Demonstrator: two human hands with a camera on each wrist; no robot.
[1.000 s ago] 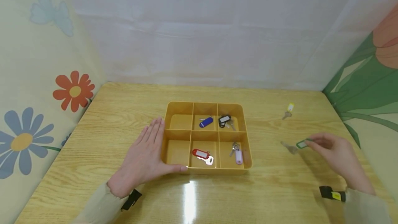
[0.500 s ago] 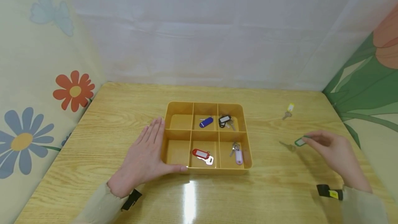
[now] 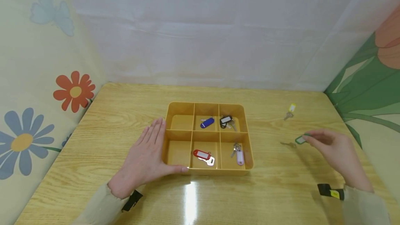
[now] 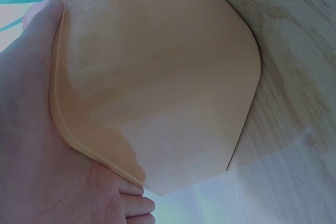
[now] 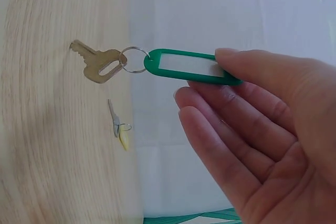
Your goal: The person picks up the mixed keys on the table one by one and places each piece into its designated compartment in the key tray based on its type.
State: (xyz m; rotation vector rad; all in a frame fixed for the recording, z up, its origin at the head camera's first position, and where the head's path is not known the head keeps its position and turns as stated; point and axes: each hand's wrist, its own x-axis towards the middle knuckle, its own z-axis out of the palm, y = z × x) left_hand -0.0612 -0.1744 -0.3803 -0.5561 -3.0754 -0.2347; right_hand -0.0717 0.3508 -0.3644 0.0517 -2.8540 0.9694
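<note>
My right hand point(image 3: 332, 152) pinches the end of a green key tag point(image 5: 184, 67) between thumb and fingers. From the tag's ring hangs a brass-coloured key point(image 5: 102, 65), close to the table at the right. My left hand point(image 3: 142, 157) lies along the left side of a yellow six-compartment box point(image 3: 206, 172), fingers straight and thumb on the front rim. Inside the box are a blue key tag point(image 3: 207, 123) and a black key tag point(image 3: 226, 120) at the back, with a red key tag point(image 3: 201, 154) and a pale lilac key tag point(image 3: 240, 157) in front, with keys.
A yellow key tag point(image 3: 292, 107) with its key lies on the table point(image 3: 272, 190) at the back right. Two compartments at the box's left hold nothing. Printed flower walls stand at both sides, with a white sheet behind.
My right hand has drawn slightly left and up with the green tag, and the hanging key has turned on its ring. My left hand and the box have stayed put.
</note>
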